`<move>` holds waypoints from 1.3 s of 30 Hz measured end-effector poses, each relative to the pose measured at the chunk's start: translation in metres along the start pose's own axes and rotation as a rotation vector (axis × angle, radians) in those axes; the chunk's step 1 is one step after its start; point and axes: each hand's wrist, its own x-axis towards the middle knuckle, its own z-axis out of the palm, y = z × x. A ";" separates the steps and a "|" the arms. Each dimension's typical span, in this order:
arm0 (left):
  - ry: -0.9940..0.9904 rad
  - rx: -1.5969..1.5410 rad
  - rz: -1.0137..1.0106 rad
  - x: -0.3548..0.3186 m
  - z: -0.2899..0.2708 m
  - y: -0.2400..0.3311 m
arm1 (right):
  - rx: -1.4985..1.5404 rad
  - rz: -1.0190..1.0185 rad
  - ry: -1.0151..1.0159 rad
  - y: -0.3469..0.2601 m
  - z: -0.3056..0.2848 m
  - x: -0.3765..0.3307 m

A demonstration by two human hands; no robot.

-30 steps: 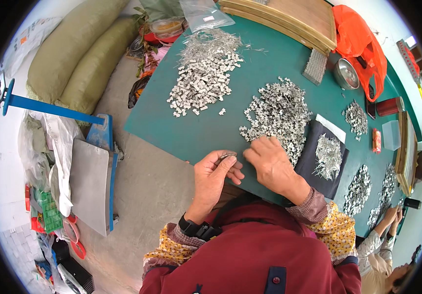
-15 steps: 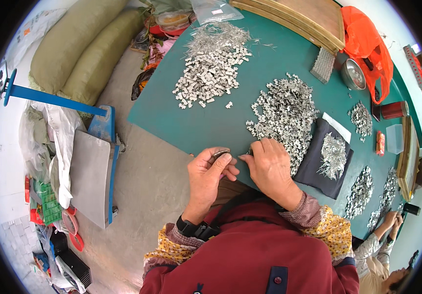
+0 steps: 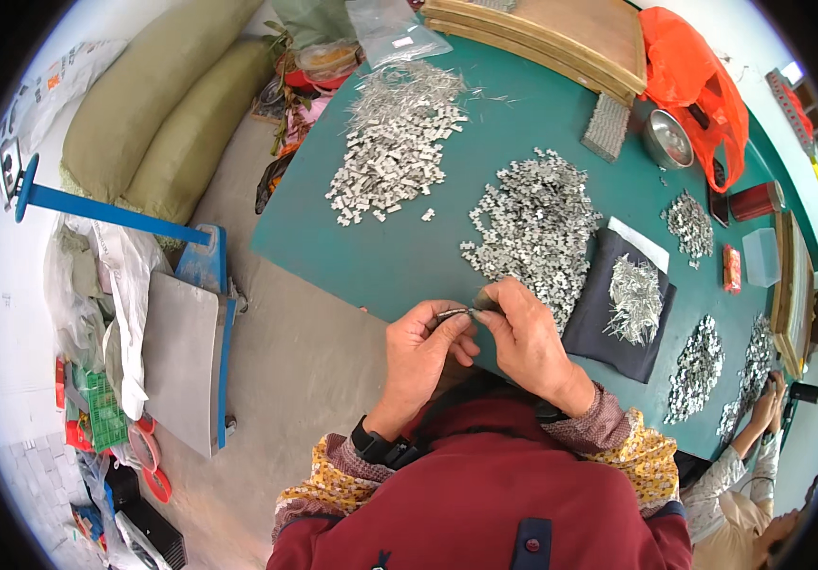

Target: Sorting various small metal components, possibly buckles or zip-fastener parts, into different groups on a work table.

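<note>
My left hand (image 3: 420, 359) is closed in a pinch on a short, narrow dark metal strip (image 3: 449, 313), held just over the near edge of the green table (image 3: 399, 271). Against it, the fingertips of my right hand (image 3: 529, 344) are pressed together at the strip's right end. Whatever they pinch is too small to make out. A large heap of small notched metal pieces (image 3: 534, 228) lies beyond my right hand. Right of that, thin metal pins (image 3: 635, 300) rest on a folded black cloth (image 3: 588, 331).
Flat metal pieces (image 3: 385, 171) and loose pins (image 3: 404, 90) are piled at the far left. Wooden trays (image 3: 561, 38), a metal bowl (image 3: 667, 140) and an orange bag (image 3: 689, 71) stand at the back. Another person's hands (image 3: 765, 408) work at the right.
My hands have come together: the right fingertips now meet the end of the strip, where a gap showed before. The view has shifted slightly.
</note>
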 end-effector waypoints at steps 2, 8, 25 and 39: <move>-0.023 0.001 -0.004 0.001 0.007 0.001 | -0.019 -0.004 0.028 -0.001 -0.006 -0.002; -0.119 0.013 0.008 0.007 0.028 0.003 | -0.027 0.013 0.132 0.004 -0.021 -0.015; -0.255 0.209 0.064 0.011 0.096 -0.004 | 0.068 0.018 0.387 0.031 -0.061 -0.055; -0.323 0.235 0.068 0.013 0.136 -0.023 | 0.003 0.020 0.534 0.045 -0.088 -0.078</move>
